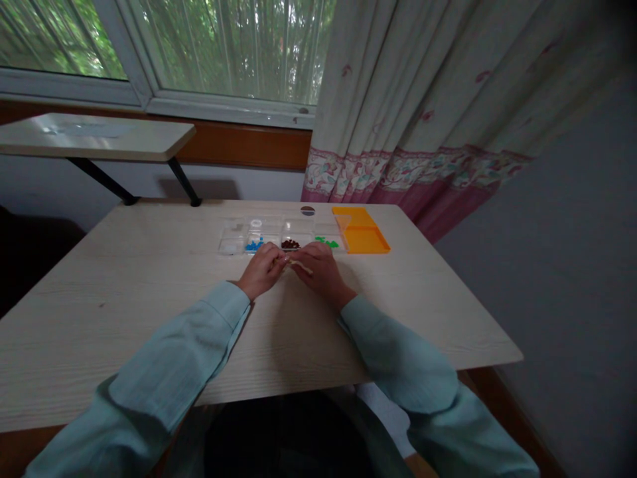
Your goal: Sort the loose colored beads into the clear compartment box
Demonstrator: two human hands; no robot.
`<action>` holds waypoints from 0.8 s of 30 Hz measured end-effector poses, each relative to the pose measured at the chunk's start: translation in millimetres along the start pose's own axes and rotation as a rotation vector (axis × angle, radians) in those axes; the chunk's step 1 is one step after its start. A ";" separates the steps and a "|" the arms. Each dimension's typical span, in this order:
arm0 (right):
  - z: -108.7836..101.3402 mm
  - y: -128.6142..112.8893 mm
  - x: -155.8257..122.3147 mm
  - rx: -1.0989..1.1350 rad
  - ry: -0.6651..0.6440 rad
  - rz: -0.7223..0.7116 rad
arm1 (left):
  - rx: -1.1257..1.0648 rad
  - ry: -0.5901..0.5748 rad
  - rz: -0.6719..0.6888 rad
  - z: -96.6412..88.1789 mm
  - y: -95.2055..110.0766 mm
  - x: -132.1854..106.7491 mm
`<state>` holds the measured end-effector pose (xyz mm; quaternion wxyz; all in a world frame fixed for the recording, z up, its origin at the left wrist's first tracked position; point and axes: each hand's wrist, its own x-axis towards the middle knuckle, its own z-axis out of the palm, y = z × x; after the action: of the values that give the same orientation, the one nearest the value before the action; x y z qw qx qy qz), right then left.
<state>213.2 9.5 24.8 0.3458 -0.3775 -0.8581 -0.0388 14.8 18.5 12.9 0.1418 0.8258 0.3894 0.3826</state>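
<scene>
My left hand (261,269) and my right hand (321,267) rest together on a pale wooden table (149,299), fingers curled and pinched toward each other. Between them lies a thin pale strand or strip (298,265) that both hands seem to hold; it is too small to name. Just beyond my fingers sits a clear compartment box (279,238) holding blue beads (254,245), dark brown beads (290,244) and green beads (327,243) in separate cells. Both sleeves are light teal.
An orange lid or tray (361,231) lies right of the clear box. A small dark round object (307,210) sits behind the box. A folding side table (94,136) stands at the back left under a window; a curtain (423,99) hangs at the right.
</scene>
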 end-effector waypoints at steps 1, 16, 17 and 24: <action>2.2 -3.6 0.2 0.010 0.003 -0.004 | -0.016 0.002 0.000 -0.8 0.0 0.2; 9.8 -3.7 -1.1 0.038 0.089 -0.029 | -0.106 -0.003 -0.008 -2.4 -1.8 -0.8; 9.7 -4.6 -1.1 0.040 0.089 -0.032 | -0.108 -0.003 -0.006 -2.5 -1.7 -0.7; -6.4 10.2 1.7 -0.024 0.076 0.026 | -0.081 0.014 -0.040 -4.5 -0.7 -0.8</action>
<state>222.9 15.7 28.8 0.3742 -0.3908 -0.8389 -0.0590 10.8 18.1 15.1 0.1800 0.8087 0.3908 0.4011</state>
